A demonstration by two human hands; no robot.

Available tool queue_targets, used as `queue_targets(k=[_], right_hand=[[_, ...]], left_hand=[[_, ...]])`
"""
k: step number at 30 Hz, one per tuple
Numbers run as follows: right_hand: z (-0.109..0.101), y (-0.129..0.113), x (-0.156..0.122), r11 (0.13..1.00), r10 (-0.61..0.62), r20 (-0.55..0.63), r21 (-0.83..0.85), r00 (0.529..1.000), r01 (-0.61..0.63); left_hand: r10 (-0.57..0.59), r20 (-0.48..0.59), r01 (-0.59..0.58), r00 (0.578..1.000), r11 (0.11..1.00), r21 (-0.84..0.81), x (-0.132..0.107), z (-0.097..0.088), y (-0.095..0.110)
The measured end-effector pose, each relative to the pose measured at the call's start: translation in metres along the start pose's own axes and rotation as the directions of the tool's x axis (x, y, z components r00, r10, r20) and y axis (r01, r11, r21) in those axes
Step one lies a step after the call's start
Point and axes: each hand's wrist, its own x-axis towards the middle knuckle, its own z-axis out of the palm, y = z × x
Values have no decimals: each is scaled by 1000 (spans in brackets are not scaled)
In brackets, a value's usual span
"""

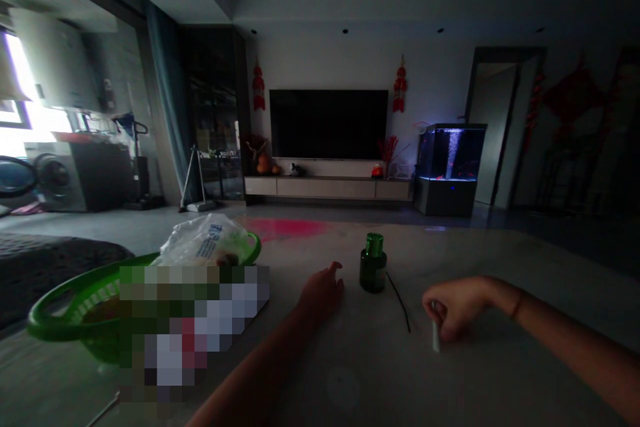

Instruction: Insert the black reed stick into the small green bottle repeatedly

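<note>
Pale strip (436, 339) sits in your right hand (453, 313), clamped between the thumb and bent fingers, with its narrow lower end poking out beneath them and pointing down toward the counter (365, 340). You cannot tell from this view whether that end touches the surface. Your right wrist is bent, and the forearm runs off to the right.

Just left of that grip, a thin dark stick (400, 305) lies slantwise on the counter, its far end close to a green bottle (373, 270). The bottle stands upright, its shiny green cap on, between your two hands and a little beyond them.

Your left hand (323, 290) is near the bottle but not touching it. Its grip is loosely apart, the fingers slightly curled, and you have nothing visible in it.

Farther to your left, a green basket (63, 331) carries a clear plastic bag (200, 240) with blue print; a blurred patch of blocks hides part of the basket and whatever is beside it.

Past the counter, you face a dark television (329, 125) above a long low cabinet (325, 187), with a lit fish tank (450, 155) to its right and a washing machine (80, 177) far left.
</note>
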Motion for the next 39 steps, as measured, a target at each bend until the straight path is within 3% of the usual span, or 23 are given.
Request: queue_targets(k=[2, 5, 8, 12, 15, 19, 25, 29, 35, 39], right_hand=[[-1, 4, 3, 988, -129, -139, -104, 982, 115], [-3, -2, 13, 976, -176, -329, -181, 928, 121], [5, -18, 26, 991, -113, -487, -116, 866, 64], [21, -34, 47, 995, 95, -530, 80, 843, -62], [21, -31, 63, 987, 154, -587, 119, 794, -104], [6, -16, 78, 986, 147, -745, 61, 650, -154], [-6, 5, 87, 976, 202, -771, 111, 603, -185], [-5, 13, 90, 972, 222, -808, 139, 545, -189], [-7, 7, 91, 977, 195, -834, 118, 516, -178], [-7, 0, 81, 975, 173, -875, 88, 453, -202]], left_hand=[[-3, -1, 3, 1000, 1000, 0, 0, 0, 1], [1, -13, -1, 1000, 1000, 7, 0, 0, 1], [7, -11, -7, 1000, 1000, 19, 0, 0, 1], [-1, -10, 1, 1000, 1000, 24, -2, 0, 1], [3, -9, -3, 1000, 1000, 24, -2, 0, -1], [22, -15, -22, 1000, 999, 27, -1, 0, -3], [46, -13, -46, 999, 999, 27, -2, -1, -3], [64, -19, -63, 998, 997, 39, -2, -1, -2], [62, -42, -59, 997, 996, 74, -6, -2, -1], [36, -101, -27, 994, 996, 86, -10, -4, -1]])
